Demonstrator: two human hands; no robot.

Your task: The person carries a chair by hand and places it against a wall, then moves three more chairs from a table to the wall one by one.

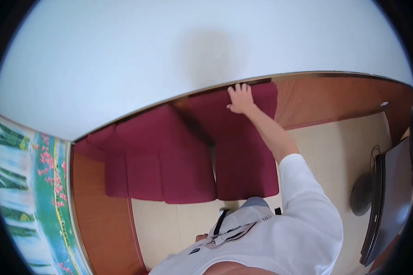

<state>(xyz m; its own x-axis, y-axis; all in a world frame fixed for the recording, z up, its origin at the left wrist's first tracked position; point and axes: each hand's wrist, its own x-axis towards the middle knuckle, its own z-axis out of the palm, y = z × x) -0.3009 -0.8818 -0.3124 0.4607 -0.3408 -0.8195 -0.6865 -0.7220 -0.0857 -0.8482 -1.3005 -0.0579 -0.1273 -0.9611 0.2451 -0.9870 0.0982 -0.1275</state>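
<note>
The end section [248,167] of the maroon sofa [188,172] stood slightly apart from its neighbour, a dark gap [193,127] showing between the two backs and narrowing toward the front of the seats. The whole row stood on the pale floor [321,151], its backs beside the white wall [101,68] and the strip of wood panel [335,98] below.

The right hand [241,99] lay palm down on the upper part of the end section's backrest [261,101], fingers and thumb spread wide, the fingertips at its top edge. It seemed to press or brace there rather than grip. Of the left hand [201,237], only a bit showed past the white shirt [289,229], so how open it was, or whether it held anything, could not be told.

The step in hand looked like setting or steadying that section by its back. From there, the move seemed to call for firm, even pressure along the top edge, with an eye on the gap and the clearance to the wall.
</note>
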